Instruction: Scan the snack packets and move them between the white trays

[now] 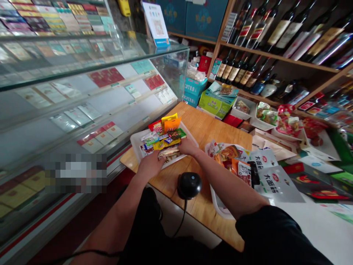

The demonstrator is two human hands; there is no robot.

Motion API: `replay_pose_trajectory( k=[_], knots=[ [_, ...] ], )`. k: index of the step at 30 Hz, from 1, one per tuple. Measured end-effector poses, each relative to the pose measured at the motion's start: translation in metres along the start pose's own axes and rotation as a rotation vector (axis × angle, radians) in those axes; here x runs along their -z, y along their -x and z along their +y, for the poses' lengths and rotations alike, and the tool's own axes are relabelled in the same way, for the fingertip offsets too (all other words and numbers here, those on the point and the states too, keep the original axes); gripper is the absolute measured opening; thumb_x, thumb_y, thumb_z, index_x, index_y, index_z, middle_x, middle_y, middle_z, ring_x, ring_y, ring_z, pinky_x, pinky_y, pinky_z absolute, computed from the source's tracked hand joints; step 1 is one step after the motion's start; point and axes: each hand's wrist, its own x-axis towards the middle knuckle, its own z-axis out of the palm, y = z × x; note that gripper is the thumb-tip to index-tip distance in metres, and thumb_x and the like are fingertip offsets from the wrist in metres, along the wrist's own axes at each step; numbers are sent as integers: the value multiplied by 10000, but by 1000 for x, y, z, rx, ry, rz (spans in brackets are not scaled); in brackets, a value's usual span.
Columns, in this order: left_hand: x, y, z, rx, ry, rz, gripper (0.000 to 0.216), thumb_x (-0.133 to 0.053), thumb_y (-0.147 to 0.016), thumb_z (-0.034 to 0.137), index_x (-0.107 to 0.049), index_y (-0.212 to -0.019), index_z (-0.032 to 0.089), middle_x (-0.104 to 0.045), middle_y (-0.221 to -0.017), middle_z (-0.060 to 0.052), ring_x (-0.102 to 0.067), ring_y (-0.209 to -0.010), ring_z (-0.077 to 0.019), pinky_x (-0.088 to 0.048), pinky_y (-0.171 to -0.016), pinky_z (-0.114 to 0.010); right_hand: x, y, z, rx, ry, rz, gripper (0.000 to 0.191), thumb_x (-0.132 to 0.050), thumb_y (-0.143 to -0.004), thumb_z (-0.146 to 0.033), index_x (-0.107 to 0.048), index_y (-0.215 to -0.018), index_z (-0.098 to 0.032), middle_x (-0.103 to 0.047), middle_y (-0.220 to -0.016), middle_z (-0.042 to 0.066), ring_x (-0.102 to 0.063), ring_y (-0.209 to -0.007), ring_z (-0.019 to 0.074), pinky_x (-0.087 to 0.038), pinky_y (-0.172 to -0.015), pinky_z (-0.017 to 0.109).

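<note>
A white plastic tray (135,142) on the wooden table is filled with small, colourful snack packets (168,141). At its near side my left hand (151,163) has its fingers closed on the left end of a pale, flat bundle of packets (168,151). My right hand (188,146) grips the same bundle from the right, its fingertips partly hidden among the packets. Yellow and orange packets (172,125) stand up at the tray's back.
A black round device (189,185) with a cable sits on the wooden table (198,121). Under my right forearm is a second white tray (216,206) with larger food bags (239,165). A glass display case (110,106) borders the left; wine bottles (239,71) and snack boxes (217,103) stand behind.
</note>
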Motion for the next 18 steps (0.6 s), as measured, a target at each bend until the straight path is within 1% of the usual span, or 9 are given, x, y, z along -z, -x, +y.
replay_pose_trajectory(
  k=[1, 3, 5, 7, 10, 12, 15, 16, 18],
  knots=[
    [1, 0, -3, 10, 36, 32, 447, -497, -953, 422, -612, -1307, 176, -737, -1175, -184, -701, -1086, -346, -516, -898, -407, 4, 3, 1, 10, -14, 3, 235, -618, -850, -187, -799, -999, -160, -780, -1011, 139, -725, -897, 262, -527, -765, 306],
    [4, 1, -7, 18, 101, 118, 442, -503, -946, 340, -603, -1343, 172, -730, -1217, -170, -694, -1104, -334, -511, -930, -405, 10, 13, 4, 39, -65, 42, 276, -625, -824, -153, -796, -1038, -185, -783, -1020, 99, -715, -910, 245, -525, -781, 292],
    [8, 4, -9, 8, 160, 209, 433, -476, -962, 323, -619, -1347, 184, -720, -1261, -144, -685, -1128, -317, -506, -958, -397, 14, 27, 9, 68, -162, 114, 344, -626, -791, -104, -786, -1075, -215, -782, -1044, 62, -703, -944, 229, -524, -819, 283],
    [13, 9, -9, -27, 224, 266, 421, -482, -967, 345, -643, -1329, 207, -724, -1264, -108, -685, -1122, -290, -507, -960, -373, 17, 43, 14, 88, -282, 192, 367, -607, -784, -72, -782, -1065, -231, -782, -1042, 36, -693, -954, 211, -522, -843, 279],
    [21, 20, -5, -56, 339, 265, 422, -532, -942, 392, -657, -1305, 217, -769, -1110, -67, -712, -983, -250, -528, -861, -328, 21, 69, 21, 124, -416, 293, 355, -581, -790, -56, -782, -1022, -233, -778, -1017, 9, -686, -930, 181, -508, -851, 261],
    [26, 29, 0, -66, 414, 243, 424, -547, -932, 448, -671, -1263, 213, -779, -969, -42, -710, -854, -226, -523, -759, -298, 25, 86, 27, 141, -474, 350, 331, -581, -796, -74, -781, -1012, -225, -770, -956, -3, -678, -864, 163, -492, -799, 242],
    [31, 49, 10, -96, 458, 274, 414, -540, -928, 527, -721, -1104, 198, -751, -812, -18, -667, -721, -197, -476, -656, -272, 32, 112, 36, 124, -523, 393, 200, -590, -828, -166, -775, -896, -200, -706, -753, -24, -619, -707, 138, -430, -662, 226],
    [33, 56, 14, -100, 453, 296, 421, -541, -925, 543, -737, -1040, 189, -740, -777, -17, -652, -699, -192, -460, -640, -269, 35, 121, 39, 115, -534, 400, 168, -593, -835, -200, -761, -836, -189, -667, -690, -30, -588, -663, 130, -403, -628, 226],
    [37, 71, 22, -98, 455, 331, 442, -550, -915, 562, -759, -963, 175, -738, -761, -26, -646, -706, -193, -450, -639, -268, 40, 139, 43, 105, -566, 412, 169, -597, -837, -252, -720, -750, -176, -601, -619, -37, -529, -608, 117, -360, -588, 230]
  ],
)
